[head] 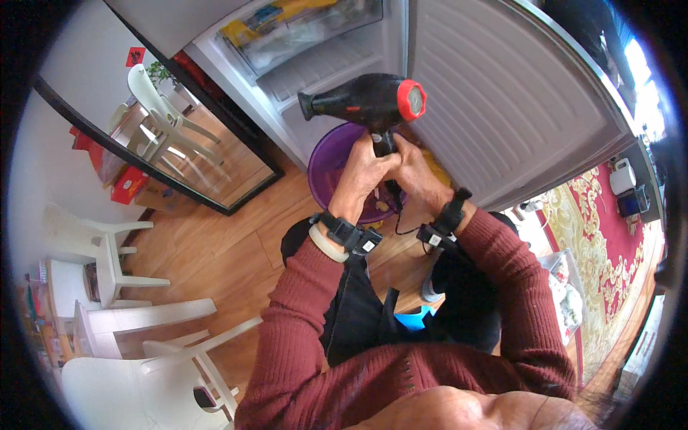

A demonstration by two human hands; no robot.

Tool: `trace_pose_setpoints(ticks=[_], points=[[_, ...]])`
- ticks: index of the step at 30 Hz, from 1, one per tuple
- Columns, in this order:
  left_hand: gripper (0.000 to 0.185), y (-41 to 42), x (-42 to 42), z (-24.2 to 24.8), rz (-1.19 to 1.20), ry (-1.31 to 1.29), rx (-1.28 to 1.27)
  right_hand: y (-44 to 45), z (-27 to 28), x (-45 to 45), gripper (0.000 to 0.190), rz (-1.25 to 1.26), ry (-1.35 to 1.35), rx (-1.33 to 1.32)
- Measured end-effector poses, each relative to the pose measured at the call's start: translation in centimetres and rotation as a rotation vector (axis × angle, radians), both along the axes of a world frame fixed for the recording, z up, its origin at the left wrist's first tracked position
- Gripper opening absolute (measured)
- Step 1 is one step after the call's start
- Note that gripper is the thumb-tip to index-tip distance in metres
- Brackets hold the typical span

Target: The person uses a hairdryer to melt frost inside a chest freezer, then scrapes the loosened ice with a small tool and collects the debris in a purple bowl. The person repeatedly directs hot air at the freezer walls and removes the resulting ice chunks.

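A black hair dryer (360, 102) with a red rear rim points its nozzle left, toward the open freezer compartment (317, 59). My left hand (361, 169) and my right hand (416, 166) both grip its handle, the fingers meeting around it. The dryer's cord runs down past my right wrist. Beneath my hands, a purple plastic basin (330, 161) stands on the floor with small things in it that I cannot make out. The freezer door (510, 97) is swung wide to the right. A clear drawer (322, 32) with bags inside shows in the upper part of the compartment.
A black-framed mirror (215, 177) leans at the left, with red boxes (129, 185) behind it. White chairs (113, 387) stand at the lower left. On the right are a clear container of bagged items (564, 295) and a red and cream patterned rug (607, 242).
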State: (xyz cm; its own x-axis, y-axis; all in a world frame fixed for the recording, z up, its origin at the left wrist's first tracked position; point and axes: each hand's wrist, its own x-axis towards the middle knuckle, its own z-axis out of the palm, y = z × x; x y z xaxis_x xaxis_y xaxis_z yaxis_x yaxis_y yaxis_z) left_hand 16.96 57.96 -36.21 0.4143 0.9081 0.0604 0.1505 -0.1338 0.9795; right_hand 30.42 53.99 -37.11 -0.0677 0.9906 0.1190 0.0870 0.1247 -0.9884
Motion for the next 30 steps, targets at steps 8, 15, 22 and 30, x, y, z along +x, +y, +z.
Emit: trace_pose_setpoints(ticks=[8,15,22,30], points=[[0.088,0.1,-0.6,-0.9,0.013,-0.288,-0.02,5.3,-1.3,2.9,0.039,0.369,0.762,-0.167],[0.067,0.9,-0.9,-2.5,0.074,-0.249,-0.045,7.5,-2.7,1.9,0.054,0.455,1.039,-0.163],[0.05,0.6,-1.1,-2.6,0.151,-0.214,-0.187,7.8,-3.1,1.6,0.052,0.429,1.041,-0.188],[0.06,0.3,-0.3,-3.2,0.125,-0.24,-0.206,7.3,-2.9,2.1,0.043,0.334,0.997,-0.234]])
